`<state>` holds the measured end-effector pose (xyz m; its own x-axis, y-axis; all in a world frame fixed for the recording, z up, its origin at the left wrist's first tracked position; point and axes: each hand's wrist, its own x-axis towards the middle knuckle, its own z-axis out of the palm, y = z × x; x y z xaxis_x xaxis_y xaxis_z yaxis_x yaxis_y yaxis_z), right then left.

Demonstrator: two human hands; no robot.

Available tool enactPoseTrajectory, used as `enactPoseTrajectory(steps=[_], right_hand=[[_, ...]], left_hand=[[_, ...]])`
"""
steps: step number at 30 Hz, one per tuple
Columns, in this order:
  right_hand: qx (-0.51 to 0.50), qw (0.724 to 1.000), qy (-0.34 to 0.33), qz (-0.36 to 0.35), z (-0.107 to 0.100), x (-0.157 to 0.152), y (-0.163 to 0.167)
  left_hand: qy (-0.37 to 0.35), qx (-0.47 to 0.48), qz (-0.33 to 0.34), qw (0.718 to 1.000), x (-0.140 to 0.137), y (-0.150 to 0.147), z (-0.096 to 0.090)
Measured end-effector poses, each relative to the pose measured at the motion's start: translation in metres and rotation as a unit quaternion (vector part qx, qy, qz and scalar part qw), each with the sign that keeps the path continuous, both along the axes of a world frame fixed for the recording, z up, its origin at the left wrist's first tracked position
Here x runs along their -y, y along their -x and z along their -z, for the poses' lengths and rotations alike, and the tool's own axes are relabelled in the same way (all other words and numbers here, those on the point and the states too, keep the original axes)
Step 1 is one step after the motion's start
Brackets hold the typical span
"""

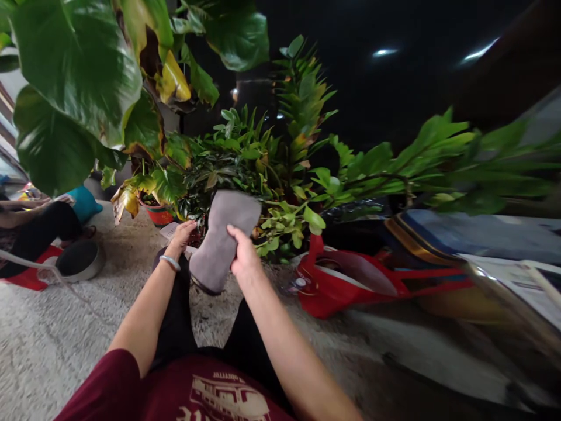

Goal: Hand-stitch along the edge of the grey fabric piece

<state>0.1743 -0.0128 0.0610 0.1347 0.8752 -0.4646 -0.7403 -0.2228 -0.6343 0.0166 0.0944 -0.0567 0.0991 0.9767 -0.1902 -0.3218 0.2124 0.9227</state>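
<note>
Grey pad [217, 240] is clasped in the right grip [244, 256], left grip [180, 238] unclear, shirt lettering [225, 376] unreadable.

Floor [44, 345]: rough, pale grey, concrete by the look of it from here.
Basin [81, 262]: round, grey, dark inside, sitting upright over on the left.
Red plastic piece [33, 280]: low down, just beside the basin; I can't make out its full shape.
Flowerpot [160, 215]: red, upright, farther back, planted.
Bag [328, 298]: bright red, standing open-mouthed at right, one handle up.
</note>
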Motion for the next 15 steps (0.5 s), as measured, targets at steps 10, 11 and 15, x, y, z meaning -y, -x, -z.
enactPoseTrajectory(steps=[10, 11, 15], right_hand=[[0.057, 0.989, -0.126, 0.056, -0.045, 0.034, -0.025], [0.061, 0.978, -0.165, 0.111, -0.055, 0.016, -0.032], [0.054, 0.975, -0.163, 0.139, -0.046, -0.036, -0.040]], left_hand=[[0.002, -0.024, -0.004, 1.000, -0.004, 0.002, 0.004], [0.005, -0.025, -0.004, 1.000, -0.003, 0.002, 0.004], [-0.001, -0.026, -0.003, 1.000, -0.001, 0.002, 0.003]])
